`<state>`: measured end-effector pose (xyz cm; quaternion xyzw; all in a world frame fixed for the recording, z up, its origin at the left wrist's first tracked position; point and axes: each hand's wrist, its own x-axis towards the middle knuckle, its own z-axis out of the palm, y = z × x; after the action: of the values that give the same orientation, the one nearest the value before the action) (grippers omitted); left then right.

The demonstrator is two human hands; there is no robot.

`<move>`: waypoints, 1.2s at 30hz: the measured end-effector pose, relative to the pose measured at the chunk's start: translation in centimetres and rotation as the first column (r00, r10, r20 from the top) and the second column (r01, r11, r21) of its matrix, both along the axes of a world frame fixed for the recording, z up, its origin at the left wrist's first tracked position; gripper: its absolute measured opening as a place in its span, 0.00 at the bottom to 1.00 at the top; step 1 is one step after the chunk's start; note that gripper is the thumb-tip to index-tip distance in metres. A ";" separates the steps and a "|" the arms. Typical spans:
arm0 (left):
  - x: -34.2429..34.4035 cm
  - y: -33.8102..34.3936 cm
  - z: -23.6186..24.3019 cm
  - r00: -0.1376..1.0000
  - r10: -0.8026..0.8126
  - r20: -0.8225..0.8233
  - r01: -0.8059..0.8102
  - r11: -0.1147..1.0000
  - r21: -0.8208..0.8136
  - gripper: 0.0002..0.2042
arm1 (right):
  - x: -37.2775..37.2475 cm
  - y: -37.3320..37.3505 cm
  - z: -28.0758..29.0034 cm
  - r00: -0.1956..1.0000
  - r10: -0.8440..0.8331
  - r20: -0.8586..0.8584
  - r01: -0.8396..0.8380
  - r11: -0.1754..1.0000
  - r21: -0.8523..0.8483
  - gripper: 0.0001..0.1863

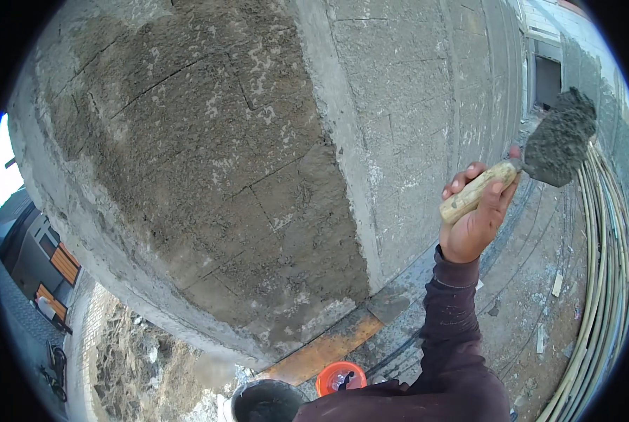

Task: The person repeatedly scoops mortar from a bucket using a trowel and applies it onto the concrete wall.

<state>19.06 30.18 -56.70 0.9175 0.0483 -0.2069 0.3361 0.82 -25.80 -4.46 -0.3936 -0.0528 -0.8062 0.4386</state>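
My right hand (pixel 475 228), palm turned up, is closed around the pale wooden handle of a trowel (pixel 478 193). It is raised to the right, in front of the wall's far stretch. A thick lump of wet grey mortar (pixel 561 137) covers the trowel's blade, hiding most of the metal. To the left stands a block wall (pixel 209 162) with a dark, damp, rough panel, bordered by smoother grey strips (pixel 335 105). Part of that panel, near its right edge, carries a smoother fresh-looking patch (pixel 318 183). My left hand is outside the picture.
At the wall's foot lies a stained board (pixel 328 352). Beside it are an orange bucket (pixel 341 378) and a dark tub (pixel 265 402). Long bundled poles or pipes (pixel 603 281) run along the right. Rubble (pixel 138 359) lies lower left, and debris dots the ground.
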 end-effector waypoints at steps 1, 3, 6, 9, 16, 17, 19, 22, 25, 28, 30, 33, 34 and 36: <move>0.1 0.0 0.2 1.000 -0.002 0.005 0.002 1.000 0.018 0.29 | -0.3 -1.7 1.2 0.973 -0.227 0.032 0.227 0.973 -0.027 0.37; 0.3 -0.5 0.5 1.000 -0.012 0.010 0.012 0.999 0.039 0.28 | -1.5 -4.8 3.2 0.866 -0.491 0.098 0.496 0.867 -0.037 0.38; 0.8 -0.7 0.6 0.999 -0.033 0.010 0.032 0.997 0.070 0.27 | -0.9 -8.1 5.6 0.572 -0.785 0.238 0.814 0.580 -0.041 0.38; 1.0 0.3 0.9 0.999 -0.031 0.008 0.030 0.995 0.099 0.25 | 4.5 -8.7 6.6 0.492 -0.805 0.330 0.862 0.503 -0.058 0.38; 0.4 1.4 0.1 0.995 -0.102 -0.017 0.103 0.981 0.163 0.23 | 26.9 -16.4 3.8 0.493 -0.642 -0.587 0.609 0.737 -0.294 0.29; 0.0 3.0 0.0 0.996 -0.088 -0.009 0.088 0.982 0.164 0.22 | 28.8 -13.3 0.4 0.301 -0.434 -0.849 0.431 0.856 -0.285 0.30; -0.8 6.6 -0.6 0.998 -0.062 -0.016 0.064 0.979 0.195 0.22 | 29.5 -3.2 -15.3 0.257 -0.253 -0.933 0.148 0.964 -0.221 0.29; -0.5 7.3 -2.8 0.985 -0.174 0.005 0.169 0.962 0.213 0.22 | 16.9 11.5 -34.5 0.002 0.108 -0.994 -0.127 0.986 0.107 0.32; 3.3 5.8 -6.2 0.984 -0.142 0.109 0.147 0.988 -0.039 0.21 | 9.0 22.5 -41.7 -0.106 0.321 -0.941 -0.382 0.861 0.336 0.27; 3.9 4.1 -6.9 0.945 -0.307 0.109 0.302 0.951 0.067 0.23 | 8.6 26.1 -44.5 -0.552 -0.144 -0.821 -0.678 0.652 0.341 0.30; 5.5 2.5 -8.1 0.801 -0.567 0.193 0.518 0.818 0.250 0.27 | 10.8 27.4 -43.6 -0.592 -0.152 -0.792 -0.567 0.776 0.275 0.28; 6.4 -2.7 2.0 0.841 -0.414 0.349 0.490 0.855 -0.168 0.24 | 10.6 31.3 -44.6 -0.664 -0.105 -0.740 -0.302 0.944 0.137 0.23; 5.4 -6.2 14.5 0.894 -0.176 0.411 0.400 0.727 -0.558 0.20 | 9.3 31.6 -40.0 -0.642 -0.155 -0.751 -0.397 0.905 0.153 0.19; 6.2 -6.1 19.0 0.886 -0.234 0.400 0.442 0.687 -0.577 0.15 | 7.9 30.8 -34.8 -0.662 -0.352 -0.662 -0.578 0.802 0.152 0.17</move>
<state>25.26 24.13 -37.75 0.7541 -0.2494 -0.1306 0.5933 8.71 4.97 -39.30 -0.9508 0.0958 0.1869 0.2279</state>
